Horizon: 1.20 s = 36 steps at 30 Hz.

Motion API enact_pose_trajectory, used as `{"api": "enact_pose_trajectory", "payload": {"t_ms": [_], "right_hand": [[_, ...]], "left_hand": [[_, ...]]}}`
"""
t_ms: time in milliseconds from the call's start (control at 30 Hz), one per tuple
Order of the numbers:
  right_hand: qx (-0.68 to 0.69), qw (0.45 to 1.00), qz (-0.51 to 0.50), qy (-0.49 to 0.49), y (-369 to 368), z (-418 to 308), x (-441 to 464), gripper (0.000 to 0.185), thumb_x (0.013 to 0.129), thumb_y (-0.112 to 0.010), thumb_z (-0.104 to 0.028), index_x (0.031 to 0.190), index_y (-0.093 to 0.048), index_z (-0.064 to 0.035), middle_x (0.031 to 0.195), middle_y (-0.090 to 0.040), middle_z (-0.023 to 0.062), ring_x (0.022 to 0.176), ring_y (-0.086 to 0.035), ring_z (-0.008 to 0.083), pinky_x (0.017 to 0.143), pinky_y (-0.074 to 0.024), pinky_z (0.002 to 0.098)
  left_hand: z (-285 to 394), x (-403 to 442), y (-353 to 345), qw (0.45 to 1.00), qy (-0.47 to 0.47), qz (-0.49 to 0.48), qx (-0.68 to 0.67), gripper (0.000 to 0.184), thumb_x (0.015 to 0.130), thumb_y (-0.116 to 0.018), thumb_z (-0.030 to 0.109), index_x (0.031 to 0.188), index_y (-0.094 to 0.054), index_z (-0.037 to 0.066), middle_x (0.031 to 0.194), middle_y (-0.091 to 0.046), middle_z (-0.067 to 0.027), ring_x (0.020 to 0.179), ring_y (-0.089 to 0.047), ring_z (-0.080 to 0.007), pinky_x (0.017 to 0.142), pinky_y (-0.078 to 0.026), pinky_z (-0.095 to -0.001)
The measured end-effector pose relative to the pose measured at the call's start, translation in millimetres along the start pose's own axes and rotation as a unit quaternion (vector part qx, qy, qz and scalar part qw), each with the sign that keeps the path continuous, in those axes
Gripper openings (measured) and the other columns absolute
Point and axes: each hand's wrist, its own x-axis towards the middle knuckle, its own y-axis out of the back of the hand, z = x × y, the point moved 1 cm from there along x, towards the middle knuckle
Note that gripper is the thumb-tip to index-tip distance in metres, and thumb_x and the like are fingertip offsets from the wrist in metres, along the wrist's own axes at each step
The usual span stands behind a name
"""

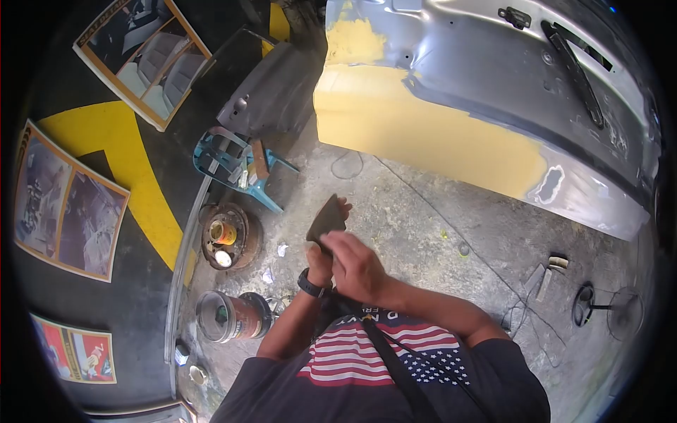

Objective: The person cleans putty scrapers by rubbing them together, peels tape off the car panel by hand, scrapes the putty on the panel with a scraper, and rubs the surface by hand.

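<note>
Posters (pixel 70 204) are fixed to a black-and-yellow wall (pixel 144 211). Something dark, unclear, is held in a bucket (pixel 248 319). An open can (pixel 223 233) is set on a rusty drum (pixel 248 236), blocks (pixel 259 161) on a stool (pixel 261 192). A dark sheet (pixel 325 220) is clamped by the left hand (pixel 320 262) above the concrete floor (pixel 416 233); its lower end is touched by the right hand (pixel 356 268), whether gripped cannot be told. A panel (pixel 430 134) is partly coated yellow.

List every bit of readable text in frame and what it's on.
"SEAT DETAIL…" on the top poster, ending unclear.
"NAV" on the shirt, a fragment; the rest is partly covered or unclear.
Too small or blurred: the middle poster, bottom poster, bucket and small can.
</note>
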Motion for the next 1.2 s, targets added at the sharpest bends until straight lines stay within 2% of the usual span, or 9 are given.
{"api": "enact_pose_trajectory", "payload": {"t_ms": [233, 300, 433, 567, 633, 800, 967, 1033, 1200], "right_hand": [[-0.021, 1.0, 0.0, -0.008, -3.5, 8.9, -9.9, 0.042, 0.08, -0.056, 0.002, 0.123, -0.056, 0.0042, 0.113, -0.06, 0.024, 0.107, -0.06, 0.0427, 0.09, -0.052, 0.0472], [-0.042, 0.993, 0.03, -0.103, 1.0, 30.1, -0.6, 0.043, 0.081, -0.054, 0.007, 0.124, -0.055, 0.0088, 0.112, -0.06, 0.0284, 0.107, -0.06, 0.0468, 0.089, -0.0531, 0.0476], [-0.018, 1.0, 0.002, -0.01, 3.0, 4.2, -9.9, 0.041, 0.081, -0.053, 0.008, 0.122, -0.056, 0.0082, 0.113, -0.06, 0.0275, 0.104, -0.061, 0.0458, 0.088, -0.0536, 0.047], [-0.026, 0.997, 0.044, -0.06, 5.7, 24.3, 3.5, 0.042, 0.08, -0.055, 0.006, 0.122, -0.058, 0.0087, 0.114, -0.06, 0.0277, 0.107, -0.061, 0.044, 0.091, -0.0532, 0.0467], [-0.019, 1.0, 0.007, 0.018, 9.2, 2.6, -1.9, 0.036, 0.083, -0.054, 0.005, 0.119, -0.06, 0.0072, 0.115, -0.062, 0.0274, 0.107, -0.062, 0.0446, 0.093, -0.0522, 0.0467], [-0.005, 0.993, 0.059, -0.102, 11.2, 27.6, 19.1, 0.04, 0.082, -0.059, 0.004, 0.122, -0.06, 0.0046, 0.111, -0.062, 0.0269, 0.103, -0.064, 0.0439, 0.091, -0.0535, 0.046], [-0.015, 0.998, 0.067, -0.009, 3.0, 13.7, 2.4, 0.038, 0.082, -0.055, 0.005, 0.119, -0.061, 0.0042, 0.111, -0.063, 0.0261, 0.103, -0.063, 0.0444, 0.091, -0.0529, 0.047], [0.008, 0.984, 0.083, -0.156, 10.1, 41.1, 13.8, 0.035, 0.083, -0.054, 0.004, 0.116, -0.061, 0.0044, 0.111, -0.063, 0.0259, 0.105, -0.062, 0.0448, 0.092, -0.052, 0.0474], [0.012, 0.997, 0.067, -0.022, -1.2, 21.2, -8.0, 0.043, 0.081, -0.057, 0.002, 0.123, -0.058, 0.0037, 0.114, -0.062, 0.027, 0.109, -0.061, 0.0464, 0.093, -0.0509, 0.0499]], "left_hand": [[1.4, 0.1, 5.5, 0.999, -0.022, 0.023, -0.012, 0.122, 0.074, -0.047, 0.092, 0.148, -0.037, -0.005, 0.142, -0.051, -0.0199, 0.13, -0.052, -0.0314, 0.112, -0.039, -0.0444], [2.7, 0.3, 3.4, 0.999, -0.034, 0.022, 0.006, 0.125, 0.072, -0.047, 0.093, 0.149, -0.036, -0.005, 0.142, -0.052, -0.0197, 0.13, -0.053, -0.0315, 0.11, -0.04, -0.0443], [4.8, 4.6, -2.9, 0.998, -0.04, 0.044, 0.02, 0.124, 0.073, -0.047, 0.093, 0.148, -0.037, -0.006, 0.141, -0.052, -0.0195, 0.13, -0.053, -0.0312, 0.111, -0.04, -0.044], [-3.6, -3.3, -5.9, 0.999, -0.02, 0.023, 0.011, 0.122, 0.074, -0.048, 0.092, 0.149, -0.037, -0.005, 0.14, -0.053, -0.019, 0.129, -0.053, -0.0306, 0.111, -0.039, -0.0436], [-6.8, -3.1, -3.1, 1.0, -0.016, 0.003, 0.012, 0.122, 0.074, -0.049, 0.091, 0.149, -0.036, -0.004, 0.141, -0.052, -0.0185, 0.129, -0.052, -0.0303, 0.111, -0.039, -0.0439], [-25.2, -18.7, 0.6, 0.998, 0.029, 0.014, 0.045, 0.117, 0.077, -0.046, 0.09, 0.148, -0.04, -0.004, 0.14, -0.053, -0.017, 0.128, -0.052, -0.0277, 0.11, -0.039, -0.0412], [-31.8, -22.7, 10.5, 0.998, 0.037, -0.045, 0.007, 0.106, 0.085, -0.047, 0.083, 0.144, -0.043, -0.005, 0.139, -0.054, -0.0191, 0.127, -0.054, -0.0286, 0.107, -0.042, -0.0426], [-34.5, -23.3, 14.0, 0.996, 0.051, -0.016, 0.073, 0.105, 0.084, -0.05, 0.082, 0.143, -0.044, -0.005, 0.138, -0.055, -0.0191, 0.125, -0.056, -0.029, 0.105, -0.045, -0.0424], [-25.4, -26.0, 18.5, 0.992, 0.101, -0.034, 0.07, 0.109, 0.079, -0.059, 0.081, 0.142, -0.046, -0.006, 0.136, -0.057, -0.0176, 0.125, -0.055, -0.0253, 0.106, -0.043, -0.0384]]}}
